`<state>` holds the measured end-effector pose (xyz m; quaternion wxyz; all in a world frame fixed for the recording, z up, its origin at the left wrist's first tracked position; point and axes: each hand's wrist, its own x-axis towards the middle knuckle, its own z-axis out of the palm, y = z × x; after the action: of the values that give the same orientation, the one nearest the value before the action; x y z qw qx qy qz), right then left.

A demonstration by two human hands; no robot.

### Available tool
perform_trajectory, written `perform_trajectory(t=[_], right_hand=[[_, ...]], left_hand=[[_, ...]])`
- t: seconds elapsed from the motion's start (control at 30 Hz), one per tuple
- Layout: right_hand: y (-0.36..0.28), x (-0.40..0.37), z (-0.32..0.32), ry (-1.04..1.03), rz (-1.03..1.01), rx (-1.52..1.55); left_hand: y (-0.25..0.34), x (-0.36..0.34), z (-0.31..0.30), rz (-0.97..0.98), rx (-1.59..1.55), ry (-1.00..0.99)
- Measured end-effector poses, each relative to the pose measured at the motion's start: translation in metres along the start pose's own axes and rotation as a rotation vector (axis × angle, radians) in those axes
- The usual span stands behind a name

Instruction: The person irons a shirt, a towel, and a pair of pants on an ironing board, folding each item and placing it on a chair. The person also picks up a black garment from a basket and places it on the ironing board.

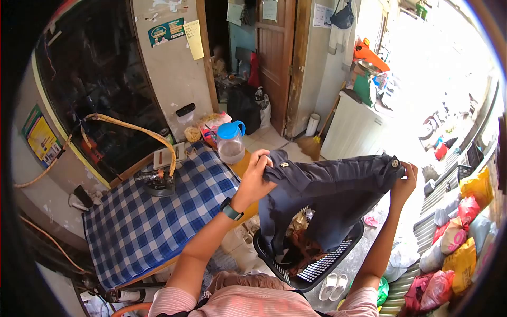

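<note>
A pair of dark grey trousers (338,185) is stretched out by its waistband between my two hands, legs hanging down. My left hand (257,174) grips the waistband's left end beside a metal button. At the other end, near a second button, my right hand (405,179) pinches the cloth. The trouser legs hang over a black plastic laundry basket (346,247), which holds brownish cloth (305,248). Part of the basket is hidden behind the trousers.
To the left, an iron (160,182) with a wrapped cord stands on a table under a blue checked cloth (174,224). A blue-lidded jug (231,145) stands at the table's far corner. White slippers (334,286) lie right of the basket; filled plastic bags (459,264) line the right side.
</note>
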<state>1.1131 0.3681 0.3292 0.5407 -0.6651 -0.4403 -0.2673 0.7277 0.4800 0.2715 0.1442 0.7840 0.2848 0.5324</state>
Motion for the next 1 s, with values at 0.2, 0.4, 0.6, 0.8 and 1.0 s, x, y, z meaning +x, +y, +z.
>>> perform_trajectory(t=[0.2,0.4,0.6,0.8,1.0], right_hand=[[0.002,-0.008,-0.007,-0.09,0.081,0.111],[0.023,-0.015,-0.006,-0.203,0.174,0.409],[0.003,-0.02,-0.015,-0.306,0.446,0.646],[0.013,-0.018,-0.008,-0.2,0.244,0.443],[0.0,-0.024,-0.01,-0.144,0.206,0.368]], left_hand=[[0.005,0.0,-0.017,-0.126,0.078,-0.363],[0.035,0.005,-0.032,-0.207,0.142,-0.457],[0.032,0.012,-0.038,-0.326,0.099,-0.561],[0.02,0.015,-0.037,-0.319,-0.111,-0.418],[0.014,0.007,-0.039,-0.239,-0.206,-0.142]])
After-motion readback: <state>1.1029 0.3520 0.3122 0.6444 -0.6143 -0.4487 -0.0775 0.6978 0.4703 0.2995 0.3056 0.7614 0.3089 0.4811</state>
